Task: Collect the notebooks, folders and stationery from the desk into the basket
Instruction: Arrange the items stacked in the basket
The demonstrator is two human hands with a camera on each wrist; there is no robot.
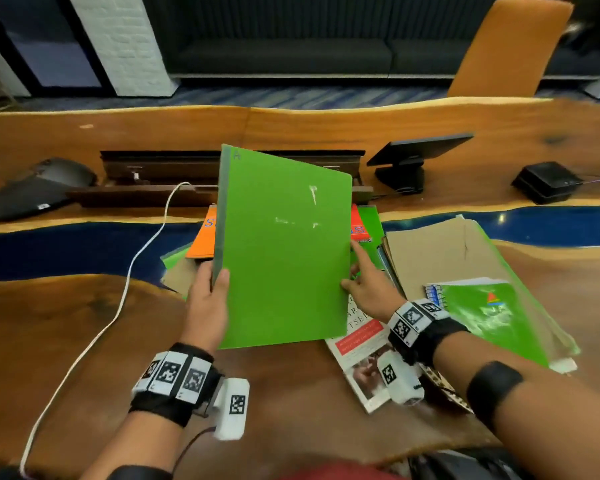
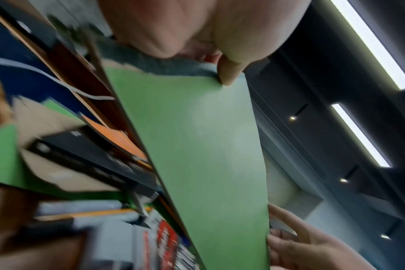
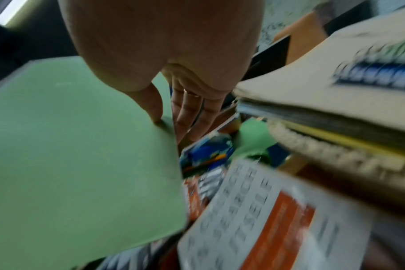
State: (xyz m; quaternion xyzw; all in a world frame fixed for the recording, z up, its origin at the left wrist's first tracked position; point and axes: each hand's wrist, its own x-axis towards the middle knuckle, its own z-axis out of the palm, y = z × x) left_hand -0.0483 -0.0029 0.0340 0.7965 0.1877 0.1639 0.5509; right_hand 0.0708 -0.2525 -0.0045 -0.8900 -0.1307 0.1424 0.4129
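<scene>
A large green folder (image 1: pixel 284 251) with a grey spine stands tilted up above the desk pile. My left hand (image 1: pixel 210 292) grips its lower left edge, thumb on the front (image 2: pixel 229 73). My right hand (image 1: pixel 357 278) pinches the right edge, with the thumb on the green face (image 3: pixel 156 117) and straight fingers (image 3: pixel 190 113) behind it. Under the green folder (image 2: pixel 197 146) lie an orange notebook (image 1: pixel 201 237), a brown card folder (image 1: pixel 440 258), a green spiral notebook (image 1: pixel 478 313) and a white and red book (image 1: pixel 361 351). No basket is in view.
A white cable (image 1: pixel 132 271) runs across the wooden desk (image 1: pixel 84 323) on the left. A conference phone (image 1: pixel 39 188) sits far left, a tablet on a stand (image 1: pixel 413 161) and a black box (image 1: pixel 544 181) at the back right. An orange chair (image 1: pixel 506 46) stands beyond.
</scene>
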